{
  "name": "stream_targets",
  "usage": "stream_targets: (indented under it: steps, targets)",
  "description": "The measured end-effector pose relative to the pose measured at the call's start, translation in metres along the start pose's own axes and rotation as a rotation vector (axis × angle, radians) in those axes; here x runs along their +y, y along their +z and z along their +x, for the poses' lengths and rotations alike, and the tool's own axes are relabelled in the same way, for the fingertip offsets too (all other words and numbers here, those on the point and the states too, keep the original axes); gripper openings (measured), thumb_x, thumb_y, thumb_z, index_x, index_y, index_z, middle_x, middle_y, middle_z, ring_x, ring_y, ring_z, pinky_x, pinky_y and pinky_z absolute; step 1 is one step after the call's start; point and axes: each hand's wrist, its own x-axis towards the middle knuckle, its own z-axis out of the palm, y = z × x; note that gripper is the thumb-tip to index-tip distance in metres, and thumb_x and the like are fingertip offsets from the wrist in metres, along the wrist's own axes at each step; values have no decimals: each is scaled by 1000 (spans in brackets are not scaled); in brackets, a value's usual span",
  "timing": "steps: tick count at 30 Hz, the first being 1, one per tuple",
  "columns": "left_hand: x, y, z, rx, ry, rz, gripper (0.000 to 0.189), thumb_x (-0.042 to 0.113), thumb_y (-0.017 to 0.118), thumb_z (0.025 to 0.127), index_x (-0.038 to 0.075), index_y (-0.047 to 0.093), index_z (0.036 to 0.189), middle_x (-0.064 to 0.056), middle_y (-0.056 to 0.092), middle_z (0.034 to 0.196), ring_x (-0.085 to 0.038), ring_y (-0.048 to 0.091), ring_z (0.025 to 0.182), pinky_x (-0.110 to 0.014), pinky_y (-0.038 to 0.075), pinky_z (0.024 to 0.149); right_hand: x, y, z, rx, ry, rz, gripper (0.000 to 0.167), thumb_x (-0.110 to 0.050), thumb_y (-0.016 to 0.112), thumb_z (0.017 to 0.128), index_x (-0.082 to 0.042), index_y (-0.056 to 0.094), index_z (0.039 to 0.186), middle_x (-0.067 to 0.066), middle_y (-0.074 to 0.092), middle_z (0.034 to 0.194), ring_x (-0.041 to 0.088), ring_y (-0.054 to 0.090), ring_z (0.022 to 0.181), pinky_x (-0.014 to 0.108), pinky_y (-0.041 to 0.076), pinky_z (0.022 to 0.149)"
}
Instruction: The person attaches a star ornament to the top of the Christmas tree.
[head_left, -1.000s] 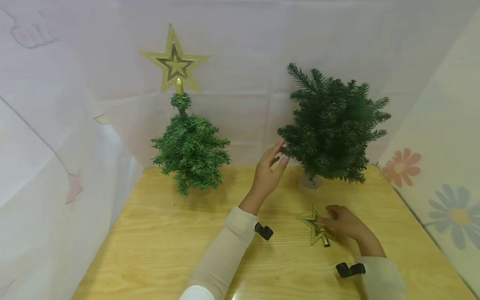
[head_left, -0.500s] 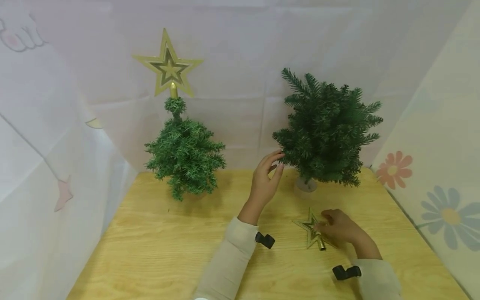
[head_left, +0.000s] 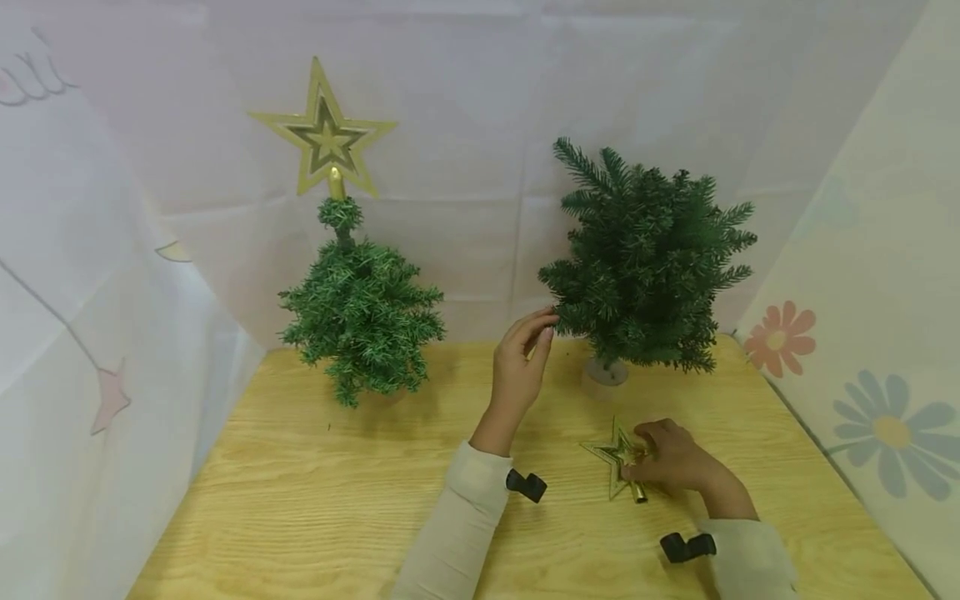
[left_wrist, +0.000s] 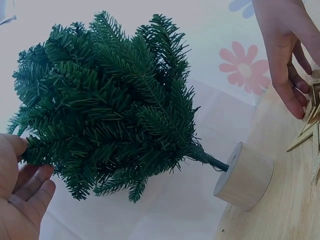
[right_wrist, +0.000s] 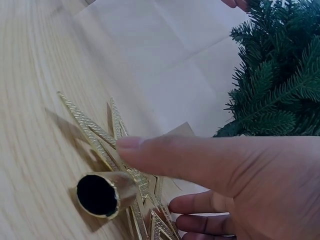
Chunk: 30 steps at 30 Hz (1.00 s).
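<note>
In the head view, a dark green small Christmas tree [head_left: 648, 267] stands on a round pale wooden base [head_left: 604, 379] at the back right. My left hand [head_left: 517, 362] is at its left side, the loosely bent fingers touching the branch tips. The left wrist view shows a branch tip between its thumb and fingers, without a plain grip. Near the table's front right, my right hand [head_left: 675, 457] holds a gold star tree topper [head_left: 617, 458] low over the table. In the right wrist view, the thumb lies across the star beside its hollow socket [right_wrist: 100, 195], with fingers at its far side.
A second, lighter green tree [head_left: 367, 317] stands at the back left with a gold star [head_left: 326, 137] upright on its top. The wooden table [head_left: 330, 517] meets pale printed cloth [head_left: 465, 125] behind and at both sides.
The head view has shifted, so everything sits a little further left and lower. My left hand has come slightly down and toward me along the branch tips. The right hand stays at the star.
</note>
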Motion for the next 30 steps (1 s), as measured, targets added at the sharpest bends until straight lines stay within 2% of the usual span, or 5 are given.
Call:
stream_targets:
  steps: [6, 11, 20, 26, 30]
  targets:
    - [0, 0, 1, -3, 4, 29, 24, -2, 51, 100, -6, 62, 120, -21, 54, 133, -28, 54, 123, -28, 44, 101, 1, 4, 2, 38, -14, -60, 74, -48, 83, 73, -2, 56, 125, 19, 50, 122, 41, 45, 108, 55, 44, 83]
    - [3, -1, 1, -4, 9, 17, 23, -1, 51, 100, -6, 62, 120, -24, 53, 132, -31, 54, 122, -25, 43, 101, 0, 5, 4, 36, 4, -90, 68, -50, 82, 74, -6, 58, 120, 14, 52, 119, 36, 45, 104, 52, 45, 81]
    - [2, -2, 1, -1, 15, 14, 23, -1, 51, 100, -7, 62, 119, -25, 52, 132, -33, 52, 123, -27, 43, 102, -10, 4, 6, 3, 127, -131, 75, -56, 81, 71, -4, 56, 119, 11, 54, 112, 33, 46, 98, 52, 44, 75]
    - [1, -1, -1, 2, -4, 13, 22, 0, 51, 100, -7, 62, 118, -24, 52, 132, -33, 53, 123, -26, 43, 102, -15, 7, 7, -29, 202, -158, 84, -64, 79, 68, -3, 53, 119, 11, 55, 109, 36, 47, 101, 59, 39, 78]
    - [1, -1, -2, -1, -13, 5, 22, 0, 51, 100, -7, 62, 118, -25, 52, 132, -34, 52, 124, -26, 42, 102, -14, 8, 7, -30, 222, -136, 86, -63, 80, 67, -1, 51, 120, 14, 56, 112, 38, 47, 102, 60, 38, 80]
